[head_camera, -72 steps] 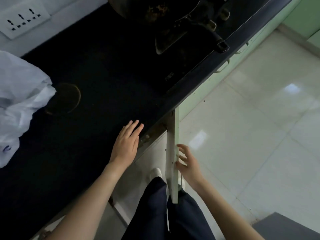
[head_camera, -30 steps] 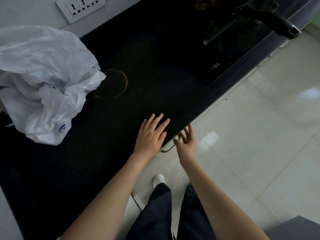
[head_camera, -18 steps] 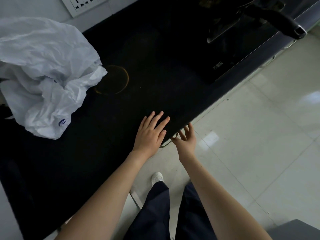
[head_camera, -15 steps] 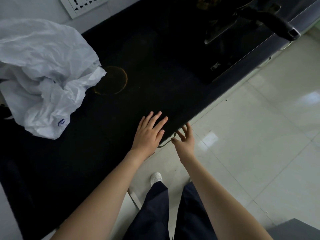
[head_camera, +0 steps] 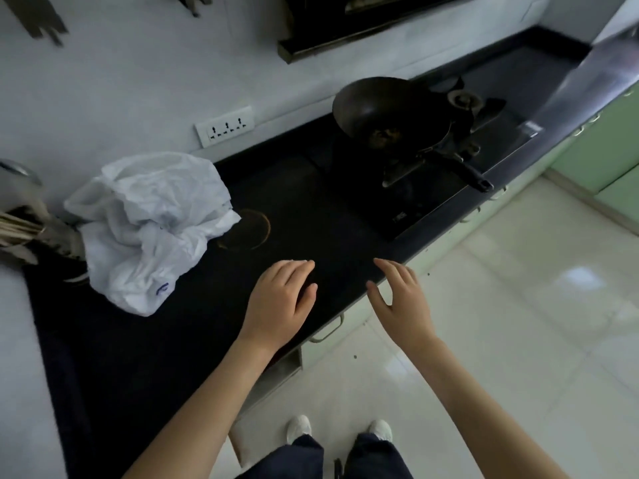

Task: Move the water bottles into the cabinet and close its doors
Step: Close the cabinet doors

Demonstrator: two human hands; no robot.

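No water bottle shows in the head view. My left hand [head_camera: 280, 299] lies palm down on the black countertop [head_camera: 173, 340] near its front edge, fingers loosely bent and holding nothing. My right hand [head_camera: 401, 302] hovers open just past the counter edge, above the floor, fingers spread. Below the edge, the pale green cabinet door with a metal handle [head_camera: 326, 331] sits flush against the cabinet front. To its left, another cabinet door [head_camera: 290, 366] stands slightly ajar under the counter.
A crumpled white plastic bag [head_camera: 148, 226] lies on the counter at left. A dark wok [head_camera: 390, 114] sits on the hob [head_camera: 415, 202] at the back right. A wall socket [head_camera: 224, 126] is behind. Pale tiled floor [head_camera: 501, 323] spreads to the right.
The open cabinet door from 2.4 s ago has swung shut. My right hand has left the door handle and lifted to counter height. The view has tilted up toward the wall.
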